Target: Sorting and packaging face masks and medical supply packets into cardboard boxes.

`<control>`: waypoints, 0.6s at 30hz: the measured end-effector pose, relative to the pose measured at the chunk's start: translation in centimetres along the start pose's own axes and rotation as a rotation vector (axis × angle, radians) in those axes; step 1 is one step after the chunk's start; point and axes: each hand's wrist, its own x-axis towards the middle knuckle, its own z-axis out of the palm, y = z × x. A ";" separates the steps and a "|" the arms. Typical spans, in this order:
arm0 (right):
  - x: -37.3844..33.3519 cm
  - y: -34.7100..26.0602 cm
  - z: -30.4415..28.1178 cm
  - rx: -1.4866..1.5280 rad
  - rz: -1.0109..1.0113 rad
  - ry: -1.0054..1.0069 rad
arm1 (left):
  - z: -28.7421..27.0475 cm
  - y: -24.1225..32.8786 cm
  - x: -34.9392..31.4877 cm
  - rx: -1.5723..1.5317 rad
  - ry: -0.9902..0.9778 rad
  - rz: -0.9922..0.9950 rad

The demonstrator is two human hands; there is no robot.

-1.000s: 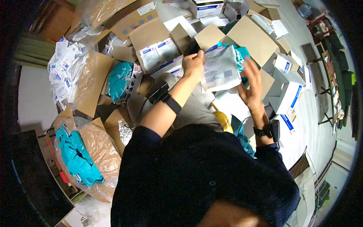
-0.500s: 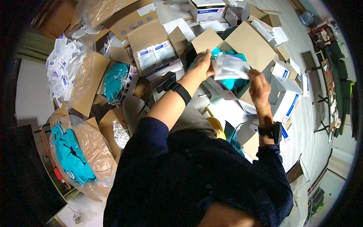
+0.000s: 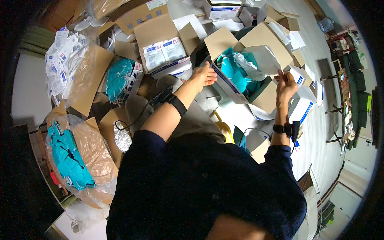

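Observation:
My right hand [image 3: 287,86] pinches the corner of a whitish translucent plastic bag [image 3: 264,62]. The bag hangs spread over an open cardboard box [image 3: 232,86], covering part of what lies in it. Inside that box are teal rounded pieces [image 3: 239,78], possibly cup-shaped masks. To the left of the same box, my left hand [image 3: 203,76] is open and holds nothing, its fingers stretched toward the box's side. Whether its fingertips touch the box is hard to tell.
Left of my hands, an open box of white packets [image 3: 164,54] adjoins a box of teal pieces [image 3: 120,80]. White sachets [image 3: 66,60] fill a plastic-lined carton at far left. Below it, teal pieces [image 3: 70,158] lie in another lined carton. White boxes [image 3: 302,106] stand at right.
My left hand has let go of the bag and moved left, away from the box opening. My right hand has moved right and slightly down, and the bag has spread out.

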 end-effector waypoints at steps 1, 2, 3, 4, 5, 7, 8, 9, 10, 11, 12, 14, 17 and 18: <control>0.2 -0.4 -0.4 0.000 -0.009 0.041 | -0.1 -0.1 0.0 -0.003 -0.002 0.001; 0.5 -0.9 -0.9 0.001 -0.018 0.082 | -0.2 -0.2 0.1 -0.002 0.000 0.004; 0.6 -1.4 -1.3 -0.001 -0.020 0.122 | -0.2 -0.3 0.0 0.002 0.002 0.001; 0.7 -2.2 -1.3 0.108 -0.003 0.197 | -0.2 -0.5 -0.1 0.006 0.006 -0.002; 0.7 -1.3 -1.1 0.040 -0.004 0.109 | -0.3 -0.6 -0.2 0.009 0.008 -0.003; 1.0 0.9 -1.3 -0.100 -0.010 -0.055 | -0.2 -0.6 0.0 0.021 0.002 -0.001; 0.8 1.4 -2.0 -0.275 -0.005 -0.017 | -0.4 -0.6 -0.1 0.038 -0.003 0.011; 0.0 0.9 -2.5 -0.031 0.060 0.059 | -0.5 -1.0 -0.5 0.053 -0.008 0.017; 0.5 1.8 -2.9 -0.067 -0.004 0.080 | -0.5 -1.2 -0.8 0.069 -0.014 0.022; 1.1 2.4 -3.2 -0.103 -0.067 0.102 | -0.5 -0.8 -0.5 0.082 -0.014 0.007; 1.2 1.7 -3.3 -0.129 -0.020 0.094 | -0.9 -0.9 -0.5 0.076 -0.010 0.006; 1.4 0.8 -3.1 0.054 -0.071 0.168 | -1.5 -1.1 -0.4 0.064 -0.004 0.006; 1.3 -1.4 -2.8 0.225 0.093 0.201 | -2.0 -1.3 -1.0 0.087 -0.034 0.025; 1.7 -0.5 -3.4 0.390 0.182 0.217 | -0.7 -0.9 -1.5 0.132 -0.090 0.054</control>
